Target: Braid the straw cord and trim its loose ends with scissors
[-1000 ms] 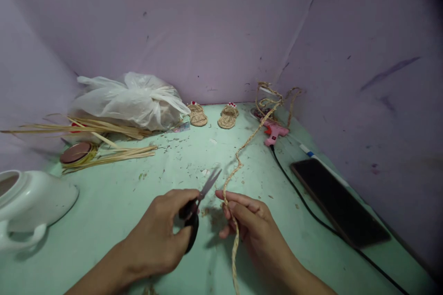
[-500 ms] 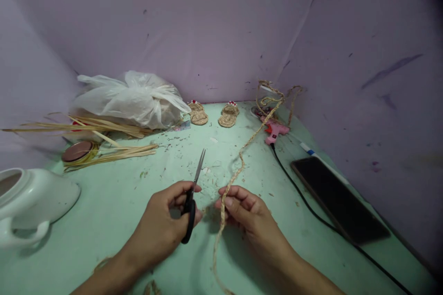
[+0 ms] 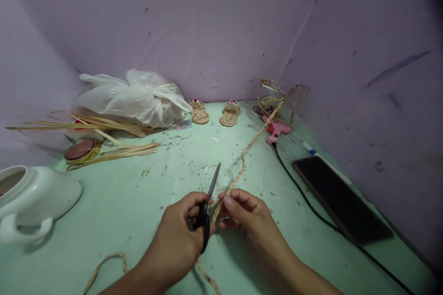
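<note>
My left hand [image 3: 185, 235] is closed on black-handled scissors [image 3: 213, 182], whose blades point up and away and look shut. Between finger and thumb, my right hand [image 3: 252, 221] pinches a braided straw cord [image 3: 254, 139]. The cord runs from the far right corner of the table down to my fingers, then passes by the scissors' handles toward the near edge. Both hands are close together, the left fingertips at or very near the cord. Another stretch of braid [image 3: 104, 262] lies left of my left forearm.
A pink glue gun [image 3: 277, 130] with a black cable and a dark phone [image 3: 342, 198] lie at the right. Two small woven slippers [image 3: 230, 115] stand at the back. Leftward are a white plastic bag [image 3: 134, 99], straw strips [image 3: 117, 154], a round lidded jar [image 3: 81, 150] and a white ceramic pot [image 3: 44, 198].
My left hand has moved right with the scissors, closer to my right hand and the cord. The blades have come together. The cord's lower part has shifted left.
</note>
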A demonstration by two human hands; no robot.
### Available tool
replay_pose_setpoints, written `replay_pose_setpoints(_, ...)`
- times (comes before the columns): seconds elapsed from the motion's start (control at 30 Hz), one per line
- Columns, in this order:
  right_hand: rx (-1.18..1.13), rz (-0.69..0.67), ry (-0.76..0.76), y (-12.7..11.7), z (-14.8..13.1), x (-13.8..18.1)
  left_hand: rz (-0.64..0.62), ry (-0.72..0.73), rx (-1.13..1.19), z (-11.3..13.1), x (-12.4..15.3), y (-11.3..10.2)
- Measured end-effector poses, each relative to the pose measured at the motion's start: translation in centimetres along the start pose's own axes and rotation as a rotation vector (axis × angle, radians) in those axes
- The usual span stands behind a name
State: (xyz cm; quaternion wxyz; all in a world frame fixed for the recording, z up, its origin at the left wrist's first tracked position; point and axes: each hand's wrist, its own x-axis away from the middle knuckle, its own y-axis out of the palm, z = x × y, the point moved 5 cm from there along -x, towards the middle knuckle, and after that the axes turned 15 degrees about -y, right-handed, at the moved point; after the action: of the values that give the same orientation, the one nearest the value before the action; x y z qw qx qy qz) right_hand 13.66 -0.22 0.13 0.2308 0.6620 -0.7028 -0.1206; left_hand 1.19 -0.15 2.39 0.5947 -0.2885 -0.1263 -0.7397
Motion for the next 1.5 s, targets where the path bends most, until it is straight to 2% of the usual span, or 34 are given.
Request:
replay_pose_setpoints(0.13, -0.095, 0.009, 0.12, 0.1, 0.2, 0.4, -0.002, 0.061, -0.052, 0.2, 0.0, -0.2)
replay_pose_setpoints(0.27, -0.259, -0.049, 0.291, 0.9, 0.7, 0.9, -0.132, 0.034, 0.033, 0.6, -0.3, 0.5)
replay_pose_setpoints(0.33, -0.253, -0.064, 0.284, 0.9, 0.7, 0.8, -0.174, 0.007, 0.067, 0.7, -0.5, 0.7)
replay_pose_setpoints(0.47, -0.224, -0.017, 0.209, 0.3, 0.4, 0.1, -0.164, -0.05, 0.098, 0.2, -1.1, 0.6)
replay_pose_setpoints(0.67, -0.215, 0.132, 0.211, -0.7, -0.1, -0.1, -0.166, 0.016, 0.058, 0.0, -1.0, 0.6)
replay_pose_setpoints(0.87, -0.451, 0.123, 0.482, 0.2, 0.7, 0.8, -0.203, 0.018, 0.018, 0.5, -1.0, 1.0)
replay_pose_setpoints(0.93, -0.441, 0.134, 0.467, 0.0, 0.7, 0.6, -0.18, 0.03, -0.012, 0.5, -1.1, 0.8)
replay_pose_setpoints(1.03, -0.286, 0.166, 0.291, -0.8, 0.1, -0.1, -0.086, 0.14, -0.189, 1.0, -0.9, -0.1)
replay_pose_setpoints(1.1, -0.189, 0.158, 0.181, -1.1, -0.5, -0.4, 0.047, 0.268, -0.417, 1.7, -0.4, -0.9)
replay_pose_setpoints(1.2, -0.155, 0.146, 0.143, -1.2, -0.8, -0.5, 0.177, 0.495, -0.741, 2.9, 0.8, -1.6)
replay_pose_setpoints(1.33, -0.171, 0.111, 0.17, -1.2, -0.9, -0.5, 0.098, 0.667, -0.914, 3.2, 1.4, -1.8)
replay_pose_setpoints(1.5, -0.151, -0.002, 0.172, -0.9, -1.3, -0.6, 0.068, 0.746, -1.028, 3.2, 1.5, -2.0)
